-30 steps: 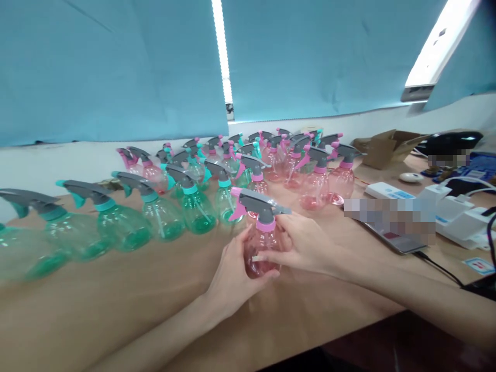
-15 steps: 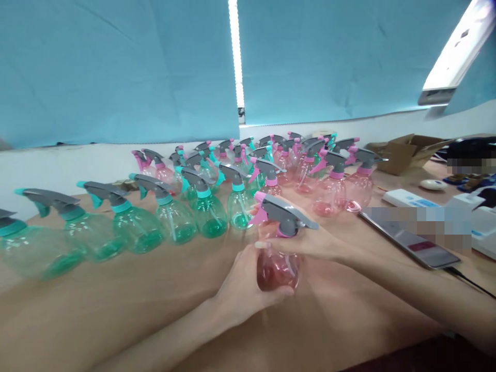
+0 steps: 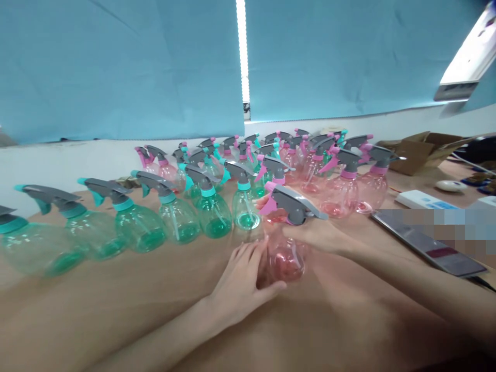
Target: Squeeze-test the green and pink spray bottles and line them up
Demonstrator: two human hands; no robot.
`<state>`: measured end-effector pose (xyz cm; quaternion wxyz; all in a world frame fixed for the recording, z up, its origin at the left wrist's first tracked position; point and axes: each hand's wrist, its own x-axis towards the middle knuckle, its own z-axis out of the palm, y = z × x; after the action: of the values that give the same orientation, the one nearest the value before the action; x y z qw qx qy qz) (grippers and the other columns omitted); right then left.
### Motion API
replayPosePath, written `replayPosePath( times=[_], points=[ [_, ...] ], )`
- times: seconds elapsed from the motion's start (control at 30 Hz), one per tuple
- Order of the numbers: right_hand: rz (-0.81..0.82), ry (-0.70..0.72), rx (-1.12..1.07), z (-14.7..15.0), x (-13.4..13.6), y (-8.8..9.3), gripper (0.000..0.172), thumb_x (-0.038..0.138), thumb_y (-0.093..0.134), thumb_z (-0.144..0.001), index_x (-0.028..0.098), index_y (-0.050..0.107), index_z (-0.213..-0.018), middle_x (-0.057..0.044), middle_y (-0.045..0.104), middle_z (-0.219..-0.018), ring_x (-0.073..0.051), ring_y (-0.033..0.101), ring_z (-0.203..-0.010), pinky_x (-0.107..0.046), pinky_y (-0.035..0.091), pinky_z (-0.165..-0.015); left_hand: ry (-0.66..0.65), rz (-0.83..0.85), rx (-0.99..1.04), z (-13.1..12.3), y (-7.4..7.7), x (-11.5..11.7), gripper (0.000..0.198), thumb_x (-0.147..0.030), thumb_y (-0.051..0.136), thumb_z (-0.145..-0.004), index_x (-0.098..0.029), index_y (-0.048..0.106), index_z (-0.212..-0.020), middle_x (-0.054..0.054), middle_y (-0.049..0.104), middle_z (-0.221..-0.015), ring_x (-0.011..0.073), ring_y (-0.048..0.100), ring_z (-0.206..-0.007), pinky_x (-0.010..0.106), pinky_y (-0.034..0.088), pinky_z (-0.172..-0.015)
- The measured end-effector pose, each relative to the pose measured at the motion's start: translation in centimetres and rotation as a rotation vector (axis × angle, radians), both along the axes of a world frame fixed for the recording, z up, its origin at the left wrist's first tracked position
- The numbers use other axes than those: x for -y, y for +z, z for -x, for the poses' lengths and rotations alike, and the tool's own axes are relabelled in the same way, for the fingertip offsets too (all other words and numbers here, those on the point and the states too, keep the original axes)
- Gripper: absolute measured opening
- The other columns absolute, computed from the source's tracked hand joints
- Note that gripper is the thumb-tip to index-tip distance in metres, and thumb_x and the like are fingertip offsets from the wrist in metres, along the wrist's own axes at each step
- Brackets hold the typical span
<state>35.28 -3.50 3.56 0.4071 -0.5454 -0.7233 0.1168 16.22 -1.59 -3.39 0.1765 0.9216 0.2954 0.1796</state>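
A clear pink spray bottle point(image 3: 287, 257) with a grey and pink trigger head stands in front of me, upright or nearly so. My right hand point(image 3: 312, 233) is wrapped round its neck from behind, under the trigger head; several of its fingers are hidden there. At the bottle's left side is my left hand point(image 3: 242, 281), thumb and fingers spread apart. Its fingertips lie close to the bottle; whether they touch it I cannot tell. Just beyond, a green spray bottle point(image 3: 247, 209) ends a row of green ones, such as the green spray bottle point(image 3: 141, 227) farther left.
More pink and green spray bottles crowd the back of the table, with a pink spray bottle point(image 3: 343, 194) at the right. Farther right lie a phone point(image 3: 426, 243) on a cable, a white power strip point(image 3: 416, 199), a white mouse point(image 3: 450, 186) and a cardboard box point(image 3: 416, 152).
My left hand has loosened from the pink bottle and its fingers have spread to the left of it. My right hand stays at the neck. The view has shifted slightly.
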Motion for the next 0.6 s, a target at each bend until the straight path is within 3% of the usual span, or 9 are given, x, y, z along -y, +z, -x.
replayPosePath(
  times=[0.07,0.17,0.33,0.6],
  points=[
    [0.079,0.023,-0.167,-0.3,-0.3,0.2,0.046,0.009,0.05,-0.064,0.032,0.064,-0.1,0.002,0.071,-0.084,-0.021,0.067,-0.077,-0.033,0.057,-0.066,0.005,-0.031,-0.051,-0.1,-0.1,0.1,0.063,-0.041,0.066,-0.084,-0.016,0.04,-0.135,0.015,0.05,-0.136,0.0331,0.044,-0.125,0.053,0.035,-0.103],
    [0.163,0.049,-0.348,-1.1,-0.9,0.0,0.032,0.018,0.055,-0.066,0.029,0.066,-0.094,0.001,0.072,-0.088,-0.022,0.068,-0.085,-0.034,0.056,-0.072,0.016,-0.078,-0.101,-0.2,-0.2,0.3,0.057,-0.037,0.061,-0.087,-0.016,0.04,-0.136,0.014,0.048,-0.139,0.0313,0.042,-0.128,0.051,0.034,-0.105],
    [0.188,-0.068,-0.302,-2.8,-1.9,-0.7,0.013,0.024,0.056,-0.064,0.026,0.063,-0.076,0.001,0.07,-0.076,-0.023,0.066,-0.076,-0.035,0.052,-0.067,0.026,-0.126,-0.194,-0.3,-0.3,0.3,0.054,-0.036,0.057,-0.09,-0.011,0.043,-0.136,0.016,0.048,-0.14,0.0319,0.041,-0.129,0.052,0.033,-0.106],
    [0.222,-0.143,-0.33,-3.8,-2.1,-1.4,0.01,0.024,0.057,-0.066,0.026,0.059,-0.076,0.002,0.063,-0.069,-0.021,0.062,-0.072,-0.034,0.047,-0.062,0.007,-0.171,-0.235,-0.2,-0.4,0.1,0.052,-0.037,0.054,-0.092,-0.01,0.046,-0.136,0.016,0.047,-0.141,0.0327,0.041,-0.13,0.054,0.034,-0.105]
  ],
)
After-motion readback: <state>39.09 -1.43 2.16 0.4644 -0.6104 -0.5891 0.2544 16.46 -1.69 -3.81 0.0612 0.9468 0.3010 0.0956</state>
